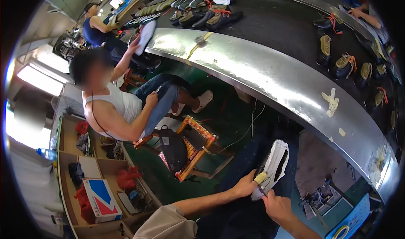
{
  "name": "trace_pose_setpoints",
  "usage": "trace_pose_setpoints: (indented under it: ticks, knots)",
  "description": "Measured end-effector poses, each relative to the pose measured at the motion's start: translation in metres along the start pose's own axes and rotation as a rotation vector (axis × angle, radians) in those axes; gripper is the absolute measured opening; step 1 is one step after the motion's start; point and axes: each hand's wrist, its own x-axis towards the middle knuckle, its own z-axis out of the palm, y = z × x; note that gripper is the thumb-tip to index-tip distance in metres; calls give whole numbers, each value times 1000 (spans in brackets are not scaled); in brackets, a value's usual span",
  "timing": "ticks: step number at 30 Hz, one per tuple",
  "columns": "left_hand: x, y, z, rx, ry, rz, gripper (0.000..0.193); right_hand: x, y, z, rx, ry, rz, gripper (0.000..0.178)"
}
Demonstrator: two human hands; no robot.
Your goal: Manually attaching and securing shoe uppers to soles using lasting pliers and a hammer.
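Observation:
A shoe [276, 165] with a white sole side and a dark opening stands tilted above my lap, its toe pointing away from me. Around its lower left side my left hand [244, 185] is closed, next to a small yellowish piece [260, 178]. My right hand [278, 207] is closed at the shoe's near end, fingers pinched together. A thin dark thing shows at those fingertips, too small to name. Dark trousers [240, 213] lie beneath both hands.
A metal-edged conveyor table [270, 85] curves ahead, carrying several shoes [219, 17]. A seated person [114, 108] at left holds a white shoe piece [146, 36]. Between us stands a wooden stool [196, 140] with a black bag [172, 148]. Shelves hold a box [101, 199]; a blue basket [350, 220] sits right.

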Motion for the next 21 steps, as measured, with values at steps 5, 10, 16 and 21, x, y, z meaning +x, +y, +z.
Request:
trace_pose_setpoints:
  ticks: [5, 10, 16, 21]
  knots:
    - [6, -35, 10, -349, 96, 615, 77, 4, 19, -17, 229, -102, 164, 32]
    - [-26, 8, 4, -224, 167, 337, 87, 34, 5, -48, 117, 457, -133, 27]
    - [7, 14, -18, -184, 433, 632, 66, 38, 23, -60, 272, -67, 109, 26]
    - [33, 24, -20, -160, 342, 737, 52, 61, 26, -84, 59, 77, 3, 28]
